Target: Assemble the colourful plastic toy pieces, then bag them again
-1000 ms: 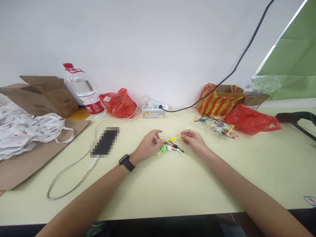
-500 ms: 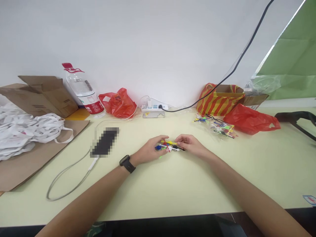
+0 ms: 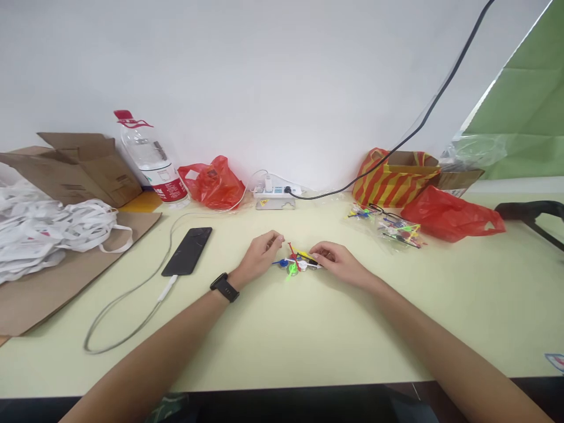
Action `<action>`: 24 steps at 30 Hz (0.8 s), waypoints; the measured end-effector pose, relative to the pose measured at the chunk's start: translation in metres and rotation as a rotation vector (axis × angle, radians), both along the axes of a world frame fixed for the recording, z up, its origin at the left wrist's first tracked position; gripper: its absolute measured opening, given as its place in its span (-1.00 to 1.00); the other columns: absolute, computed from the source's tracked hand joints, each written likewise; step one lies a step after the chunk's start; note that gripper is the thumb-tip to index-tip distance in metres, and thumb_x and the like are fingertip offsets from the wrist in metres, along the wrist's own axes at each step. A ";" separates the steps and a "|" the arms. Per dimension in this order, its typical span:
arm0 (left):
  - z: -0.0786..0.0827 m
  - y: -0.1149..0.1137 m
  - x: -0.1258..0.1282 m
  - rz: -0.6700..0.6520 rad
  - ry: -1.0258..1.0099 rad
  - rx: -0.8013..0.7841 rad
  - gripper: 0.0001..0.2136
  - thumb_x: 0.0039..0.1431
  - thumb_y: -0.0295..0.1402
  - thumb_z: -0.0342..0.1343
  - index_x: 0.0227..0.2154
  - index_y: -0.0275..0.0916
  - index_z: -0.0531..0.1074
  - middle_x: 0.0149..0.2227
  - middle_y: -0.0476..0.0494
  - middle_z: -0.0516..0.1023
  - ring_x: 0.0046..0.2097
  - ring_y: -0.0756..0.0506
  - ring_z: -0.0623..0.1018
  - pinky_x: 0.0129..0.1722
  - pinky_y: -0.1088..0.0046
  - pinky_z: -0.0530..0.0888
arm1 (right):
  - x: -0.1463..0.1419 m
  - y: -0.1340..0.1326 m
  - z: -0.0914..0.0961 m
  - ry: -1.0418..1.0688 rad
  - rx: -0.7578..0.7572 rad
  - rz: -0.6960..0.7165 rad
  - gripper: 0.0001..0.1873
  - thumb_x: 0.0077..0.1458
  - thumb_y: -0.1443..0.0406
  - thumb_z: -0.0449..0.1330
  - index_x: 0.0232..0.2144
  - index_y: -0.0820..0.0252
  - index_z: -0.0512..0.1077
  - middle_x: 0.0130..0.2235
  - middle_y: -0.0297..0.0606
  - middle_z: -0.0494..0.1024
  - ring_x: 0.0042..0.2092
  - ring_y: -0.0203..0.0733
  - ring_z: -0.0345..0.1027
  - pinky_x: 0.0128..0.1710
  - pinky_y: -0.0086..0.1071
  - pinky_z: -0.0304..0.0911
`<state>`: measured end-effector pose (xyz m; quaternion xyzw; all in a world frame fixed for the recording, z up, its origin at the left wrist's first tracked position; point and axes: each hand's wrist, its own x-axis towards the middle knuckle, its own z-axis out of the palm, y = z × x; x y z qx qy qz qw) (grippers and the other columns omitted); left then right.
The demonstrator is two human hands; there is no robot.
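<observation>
On the pale tabletop between my hands lies a small cluster of plastic arrow spinners: a blue one [image 3: 283, 263], a green one [image 3: 292, 269], a red one [image 3: 294, 257], a white one [image 3: 303, 265], a yellow one [image 3: 305, 255] and a black one [image 3: 312, 262]. My left hand [image 3: 261, 252] is just left of and beyond them, thumb and fingers pressed together; anything between them is hidden. At the right end, my right hand [image 3: 338, 262] has its fingers curled over the yellow and black spinners. Its grip there cannot be made out.
A phone [image 3: 187, 251] on a cable lies left. Bagged plastic spinners [image 3: 399, 229] and glasses [image 3: 383, 210] lie right, near a red bag [image 3: 453, 214] and a striped bag [image 3: 392, 182]. Behind stand a power strip [image 3: 275, 191], a bottle [image 3: 152, 161] and a box [image 3: 83, 170].
My left hand has drawn back up and left off the spinners, uncovering the green and blue ones, and its fingers have closed together. My right hand has shifted slightly over the black spinner.
</observation>
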<state>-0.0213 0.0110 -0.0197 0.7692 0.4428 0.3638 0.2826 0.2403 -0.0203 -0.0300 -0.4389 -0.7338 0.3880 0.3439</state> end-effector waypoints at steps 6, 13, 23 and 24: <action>0.009 -0.009 0.003 -0.209 0.019 -0.050 -0.56 0.47 -0.07 -0.13 -0.21 -0.23 0.58 -0.20 -0.13 0.64 -0.16 -0.14 0.57 -0.11 0.36 0.45 | -0.001 -0.002 0.008 -0.024 0.016 -0.021 -0.59 0.37 0.03 0.04 -0.21 0.18 0.54 -0.27 -0.23 0.57 -0.25 -0.14 0.38 -0.24 -0.32 0.26; 0.017 -0.016 0.008 -0.353 0.118 0.024 -0.65 0.43 -0.10 -0.01 0.04 -0.09 0.58 -0.06 -0.18 0.62 -0.02 -0.18 0.55 0.06 0.27 0.44 | -0.002 -0.005 0.011 -0.033 0.030 0.055 -0.58 0.37 0.03 0.07 -0.23 0.18 0.59 -0.19 -0.16 0.59 -0.15 -0.09 0.44 -0.16 -0.30 0.30; 0.011 -0.013 0.007 -0.236 0.053 -0.009 -0.70 0.39 -0.16 0.03 -0.03 -0.17 0.58 -0.07 -0.19 0.61 -0.10 -0.15 0.55 -0.12 0.33 0.46 | -0.002 -0.005 0.005 -0.002 -0.033 0.048 -0.70 0.25 0.11 0.21 -0.16 0.17 0.60 -0.19 -0.19 0.61 -0.37 -0.24 0.31 -0.40 -0.37 0.21; 0.009 -0.012 0.007 -0.228 0.058 -0.001 -0.71 0.38 -0.18 0.05 -0.06 -0.18 0.59 -0.11 -0.18 0.61 -0.14 -0.13 0.54 -0.16 0.34 0.45 | -0.002 -0.005 0.005 -0.004 -0.031 0.050 -0.72 0.24 0.14 0.22 -0.14 0.17 0.60 -0.20 -0.20 0.61 -0.37 -0.25 0.30 -0.40 -0.38 0.21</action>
